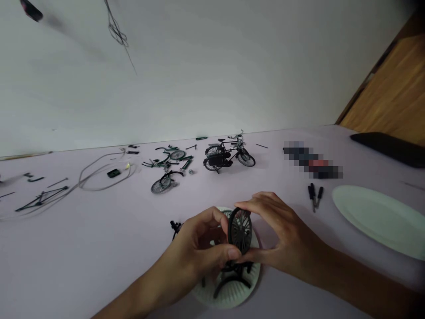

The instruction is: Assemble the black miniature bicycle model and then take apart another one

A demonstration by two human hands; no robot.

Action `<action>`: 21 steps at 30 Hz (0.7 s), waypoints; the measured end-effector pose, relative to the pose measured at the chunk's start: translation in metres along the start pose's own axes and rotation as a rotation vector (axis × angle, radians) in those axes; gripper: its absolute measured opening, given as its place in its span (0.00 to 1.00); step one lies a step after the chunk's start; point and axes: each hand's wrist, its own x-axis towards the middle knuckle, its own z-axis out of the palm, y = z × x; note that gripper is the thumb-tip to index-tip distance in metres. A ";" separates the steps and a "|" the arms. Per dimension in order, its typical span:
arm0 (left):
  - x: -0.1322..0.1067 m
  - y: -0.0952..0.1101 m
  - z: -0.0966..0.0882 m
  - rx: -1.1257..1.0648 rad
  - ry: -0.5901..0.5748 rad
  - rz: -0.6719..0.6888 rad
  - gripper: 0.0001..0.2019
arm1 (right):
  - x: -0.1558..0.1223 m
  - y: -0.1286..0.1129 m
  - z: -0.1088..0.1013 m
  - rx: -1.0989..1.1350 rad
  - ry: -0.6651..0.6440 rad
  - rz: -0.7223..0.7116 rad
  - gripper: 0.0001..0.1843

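A small spoked model bicycle wheel (241, 231) with a black tyre is held upright between both hands. My left hand (202, 252) is closed on its left side, the thumb at the lower edge. On the right, my right hand (282, 235) grips the rim with fingers on top and thumb below. Under the hands lies a white fluted plate (229, 301) carrying dark model parts, among them a curved black mudguard (232, 283). My left hand hides part of the plate. A black part (175, 226) shows just beyond that hand.
Model bicycles (226, 155) stand near the wall. Left of them lie loose parts with a wheel (161, 184), and a green frame (41, 199) beside a cable (79, 181). To the right are small screwdrivers (314, 195), a white oval tray (375, 221) and a dark flat object (388, 148).
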 end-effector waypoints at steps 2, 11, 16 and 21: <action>0.000 0.000 0.000 0.011 0.015 0.026 0.14 | 0.001 -0.001 -0.001 0.021 -0.010 0.024 0.38; -0.005 0.003 -0.011 0.554 0.069 0.235 0.10 | 0.002 -0.004 -0.005 0.078 -0.059 0.097 0.38; -0.004 0.015 -0.028 1.035 0.027 0.548 0.10 | 0.006 -0.006 -0.010 0.107 -0.125 0.094 0.38; -0.002 0.027 -0.062 1.249 0.231 0.530 0.06 | 0.006 0.013 -0.017 -0.006 -0.127 0.172 0.34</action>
